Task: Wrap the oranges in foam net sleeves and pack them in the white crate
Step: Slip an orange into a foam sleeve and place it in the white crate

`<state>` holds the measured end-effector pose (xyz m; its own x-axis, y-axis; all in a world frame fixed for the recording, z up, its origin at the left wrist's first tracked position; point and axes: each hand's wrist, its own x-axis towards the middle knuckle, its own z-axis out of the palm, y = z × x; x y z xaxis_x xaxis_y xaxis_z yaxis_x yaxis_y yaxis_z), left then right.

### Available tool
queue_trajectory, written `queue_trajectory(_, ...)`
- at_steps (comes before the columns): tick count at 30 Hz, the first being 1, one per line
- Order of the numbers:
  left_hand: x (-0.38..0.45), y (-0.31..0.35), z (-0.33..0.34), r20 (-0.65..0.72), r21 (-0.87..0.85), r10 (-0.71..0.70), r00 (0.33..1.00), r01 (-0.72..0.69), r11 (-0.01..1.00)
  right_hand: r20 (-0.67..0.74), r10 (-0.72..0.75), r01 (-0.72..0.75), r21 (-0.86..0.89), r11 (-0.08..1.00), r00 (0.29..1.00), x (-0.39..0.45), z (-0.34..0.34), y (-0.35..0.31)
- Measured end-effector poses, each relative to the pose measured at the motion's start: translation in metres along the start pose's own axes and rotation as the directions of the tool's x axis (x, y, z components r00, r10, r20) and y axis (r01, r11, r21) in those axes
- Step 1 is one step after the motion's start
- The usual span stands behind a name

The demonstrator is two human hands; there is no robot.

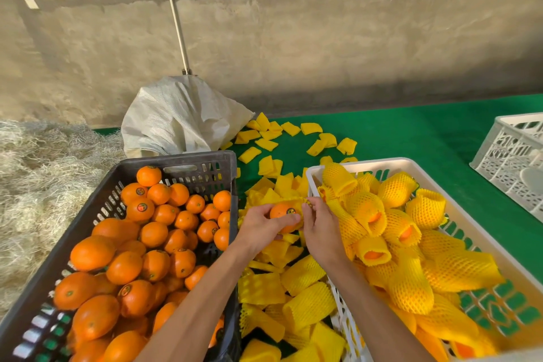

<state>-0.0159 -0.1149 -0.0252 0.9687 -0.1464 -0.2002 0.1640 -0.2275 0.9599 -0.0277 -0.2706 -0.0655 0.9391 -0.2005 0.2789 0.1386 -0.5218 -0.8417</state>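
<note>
My left hand (260,228) grips an orange (281,211) with a dark sticker, between the two crates. My right hand (321,229) pinches the rim of a yellow foam net sleeve (296,202) that lies stretched over the far side of that orange. The white crate (402,161) on the right holds several oranges wrapped in yellow sleeves (390,220). A black crate (202,159) on the left is full of bare oranges (152,244).
Loose flat yellow sleeves (293,297) are heaped between the crates and scattered on the green table (426,132). A white woven sack (179,117) stands behind the black crate. Straw (44,173) lies at the left. Another white crate (514,156) sits far right.
</note>
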Motion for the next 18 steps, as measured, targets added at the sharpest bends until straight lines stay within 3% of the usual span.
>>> queue_trajectory(3, 0.000, -0.002, 0.001, -0.111, 0.063, 0.050, 0.993, -0.043, 0.997, -0.050, -0.023, 0.023, -0.002, 1.000, 0.998, -0.002, 0.001, -0.004)
queue_trajectory(7, 0.005, -0.002, 0.001, -0.194, 0.051, 0.013, 0.981, -0.003, 0.999, -0.045, -0.200, 0.196, -0.071, 0.978, 0.979, -0.009, -0.001, -0.013)
queue_trajectory(14, 0.014, -0.017, 0.003, -0.258, 0.266, 0.093, 0.962, -0.021, 0.964, 0.119, -0.396, 0.413, -0.206, 0.887, 0.911, -0.016, 0.006, -0.020)
queue_trajectory(18, 0.014, -0.017, 0.002, -0.282, 0.209, 0.156, 0.947, -0.098, 0.973, 0.155, -0.441, 0.462, -0.153, 0.873, 0.884, -0.015, 0.006, -0.017)
